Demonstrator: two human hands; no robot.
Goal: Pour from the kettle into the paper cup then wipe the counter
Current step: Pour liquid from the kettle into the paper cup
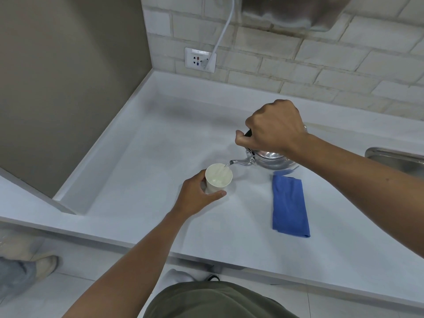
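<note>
Head view: we are working from left to right across the desk (137, 145). Our left hand (195, 196) is bracing the paper cup (218, 179), its fingers (215, 194) wrapped around the lower wall and closed on it. The cup is standing upright on the desk, near the middle, and appears to be partly filled already. Just right of the rim, the kettle (273, 160) is tipping toward the cup, its spout (239, 162) ending right at the rim's far edge, and a thin stream is dropping inside. Our right hand (273, 127) is closed on the kettle's dark handle (247, 133) from above.

To do this step well, we are advising the following:
- Keep the spout tip over the cup's mouth, not outside the rim.
- Hold the tilt shallow, so the stream stays thin.
- Grip the cup lightly; paper walls likely deform under pressure.
- Level the kettle before the liquid nears the rim.

The blue cloth (289, 205) is lying folded on the desk, just right of the cup and below the kettle, ready for wiping. Further right, a sink (394, 157) edge is showing.
</note>
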